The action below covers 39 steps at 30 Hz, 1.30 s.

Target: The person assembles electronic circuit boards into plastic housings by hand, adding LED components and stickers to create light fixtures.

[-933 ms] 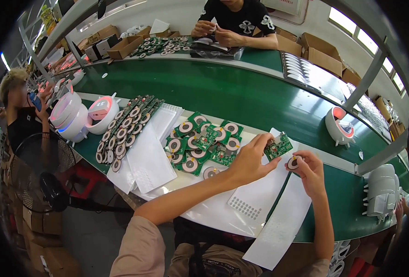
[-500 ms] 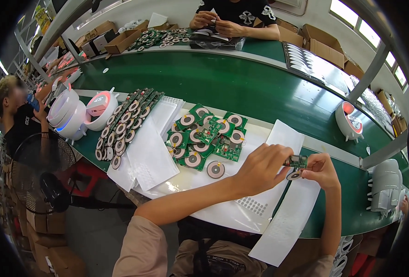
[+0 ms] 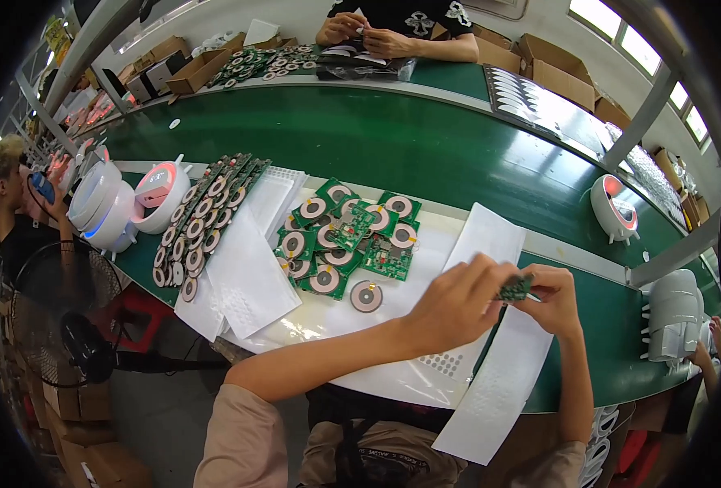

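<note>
At the left, two white round gadgets (image 3: pixel 102 207) with pink light sit side by side, and next to them leans a long row of boards with brown rings (image 3: pixel 206 215). White sheets (image 3: pixel 255 281) lie beside that row. Then comes a messy pile of green boards (image 3: pixel 348 236), many with a round coil on top, and one loose coil (image 3: pixel 366 296) lies just below the pile. The left hand (image 3: pixel 462 305) is right of the loose coil, and its grip is narrow, with the thumb and fingers pinching a small green board (image 3: pixel 513 288). The board is dark green with little bumpy parts, looks thin and tipped up, and is a bit blurry. It is up in the air between the two hands, at the tips of the left fingers. The right hand (image 3: pixel 555 297) meets the board's right end with its fingers bent in close, but I cannot tell what they pinch. Under the hands a white paper strip (image 3: pixel 490 398) pokes out past the near edge of the worktop (image 3: pixel 600 350). Green worktop shows right of the strip, with room there to move. Farther right stand another white gadget (image 3: pixel 612 210) and some pale shells (image 3: pixel 673 325).
</note>
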Motion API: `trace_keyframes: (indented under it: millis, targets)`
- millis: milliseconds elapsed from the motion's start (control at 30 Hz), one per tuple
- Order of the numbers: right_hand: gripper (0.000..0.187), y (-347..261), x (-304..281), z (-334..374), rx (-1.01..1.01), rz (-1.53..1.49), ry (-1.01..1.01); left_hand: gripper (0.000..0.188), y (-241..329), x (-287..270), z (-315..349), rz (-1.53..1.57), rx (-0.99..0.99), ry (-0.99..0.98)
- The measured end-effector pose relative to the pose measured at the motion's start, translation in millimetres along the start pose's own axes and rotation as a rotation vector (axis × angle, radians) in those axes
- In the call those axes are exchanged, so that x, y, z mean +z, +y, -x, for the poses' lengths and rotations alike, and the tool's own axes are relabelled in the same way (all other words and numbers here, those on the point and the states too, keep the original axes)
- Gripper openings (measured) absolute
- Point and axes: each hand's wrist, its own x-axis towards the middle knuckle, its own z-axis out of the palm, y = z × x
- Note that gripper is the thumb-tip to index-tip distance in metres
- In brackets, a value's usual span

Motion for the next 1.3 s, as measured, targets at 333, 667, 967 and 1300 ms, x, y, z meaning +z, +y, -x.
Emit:
trace_keyframes:
  millis: [333, 667, 967, 1300]
  targets:
    - [0.016, -4, 22, 0, 0.261, -0.476, 0.112, 0.038, -25, -16, -11, 0.809, -0.847, -0.205]
    - [0.022, -5, 21, 1, 0.22, -0.522, 0.15, 0.064, -23, -22, -18, 0.852, -0.8, -0.121]
    - [0.024, -8, 21, -1, 0.151, -0.651, 0.103, 0.061, -27, -20, -15, 0.956, -0.809, -0.025]
    - [0.021, -5, 22, -1, 0.235, -0.635, 0.157, 0.065, -21, -17, -16, 0.847, -0.7, 0.097]
